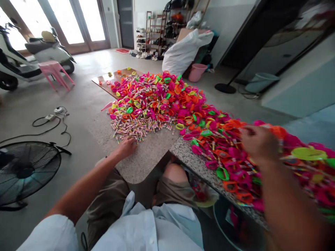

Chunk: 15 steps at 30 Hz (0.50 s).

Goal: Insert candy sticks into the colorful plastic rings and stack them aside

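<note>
Probably light, stiff and slippery, the small tubes (134, 129) suit a mid-length pinch; left hand (127, 147) loosely curled beside them, right hand (259, 144) half-closed, any hold indiscernible.

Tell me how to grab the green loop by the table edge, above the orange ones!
Probably pinch the green loop by its near rim, coming from the front, where speckled tabletop lies bare; the pile crowds behind, and the loop's hollow middle may fit a fingertip.

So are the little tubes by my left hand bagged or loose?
Loose: the little tubes lie jumbled at different angles on the speckled tabletop, with nothing enclosing the heap.
</note>
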Each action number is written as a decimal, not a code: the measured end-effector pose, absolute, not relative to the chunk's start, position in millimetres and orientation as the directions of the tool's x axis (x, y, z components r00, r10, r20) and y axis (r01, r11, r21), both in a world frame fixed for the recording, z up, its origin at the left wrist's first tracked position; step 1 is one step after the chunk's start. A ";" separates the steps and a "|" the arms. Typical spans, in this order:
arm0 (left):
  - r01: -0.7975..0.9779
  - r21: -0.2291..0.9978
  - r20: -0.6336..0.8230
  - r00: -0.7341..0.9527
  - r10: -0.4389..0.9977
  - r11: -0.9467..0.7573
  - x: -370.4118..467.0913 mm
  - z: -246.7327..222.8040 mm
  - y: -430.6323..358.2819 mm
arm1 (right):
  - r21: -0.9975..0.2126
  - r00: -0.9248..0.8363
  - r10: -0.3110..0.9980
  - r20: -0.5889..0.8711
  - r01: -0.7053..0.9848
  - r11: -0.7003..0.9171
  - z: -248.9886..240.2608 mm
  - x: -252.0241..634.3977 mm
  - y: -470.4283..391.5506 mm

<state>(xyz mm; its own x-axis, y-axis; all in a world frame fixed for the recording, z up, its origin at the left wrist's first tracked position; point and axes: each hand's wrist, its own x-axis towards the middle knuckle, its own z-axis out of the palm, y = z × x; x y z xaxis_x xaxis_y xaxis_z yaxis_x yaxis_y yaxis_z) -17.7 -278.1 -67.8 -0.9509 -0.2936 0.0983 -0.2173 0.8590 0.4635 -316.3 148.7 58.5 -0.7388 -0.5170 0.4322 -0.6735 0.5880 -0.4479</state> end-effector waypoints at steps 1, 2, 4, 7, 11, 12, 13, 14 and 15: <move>-0.210 0.459 0.099 -0.954 -0.284 0.863 -21.6 -67.9 -276.6 | -0.439 -0.760 -0.491 0.427 -0.648 0.622 48.9 -309.3 131.7; -0.205 0.453 0.099 -0.956 -0.278 0.868 -25.0 -67.9 -275.2 | -0.432 -0.760 -0.508 0.405 -0.649 0.627 37.2 -301.7 109.1; -0.201 0.441 0.102 -0.957 -0.272 0.874 -29.5 -67.6 -272.0 | -0.436 -0.715 -0.668 0.205 -0.678 0.592 11.2 -287.4 52.8; -0.197 0.404 0.094 -0.962 -0.255 0.893 -29.2 -66.9 -266.9 | -0.424 -0.697 -0.717 0.019 -0.655 0.626 -21.3 -277.1 -30.1; -0.159 0.342 0.080 -0.977 -0.197 0.926 -21.0 -65.9 -261.5 | -0.386 -0.778 -0.628 -0.021 -0.573 0.723 -41.9 -286.4 -96.9; -0.144 0.342 0.084 -0.980 -0.182 0.929 -18.9 -65.7 -260.7 | -0.378 -0.794 -0.607 -0.033 -0.552 0.743 -44.9 -289.7 -107.0; -0.129 0.343 0.091 -0.981 -0.170 0.930 -16.9 -65.7 -260.0 | -0.370 -0.808 -0.588 -0.045 -0.533 0.761 -47.7 -292.2 -115.5; -0.114 0.343 0.097 -0.983 -0.157 0.932 -15.3 -65.8 -259.6 | -0.361 -0.820 -0.570 -0.056 -0.515 0.777 -50.5 -293.9 -122.7; -0.102 0.340 0.104 -0.984 -0.145 0.935 -14.0 -66.0 -259.3 | -0.353 -0.831 -0.552 -0.063 -0.499 0.791 -53.3 -294.7 -128.9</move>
<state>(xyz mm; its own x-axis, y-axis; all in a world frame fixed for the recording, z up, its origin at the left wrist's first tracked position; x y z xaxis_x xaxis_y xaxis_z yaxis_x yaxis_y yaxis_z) -14.0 -259.3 -66.0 -0.9840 -0.1449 0.1035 -0.1019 0.9349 0.3400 -294.7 -128.9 -53.3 -0.8313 -0.5522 -0.0634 -0.4987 0.7914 -0.3535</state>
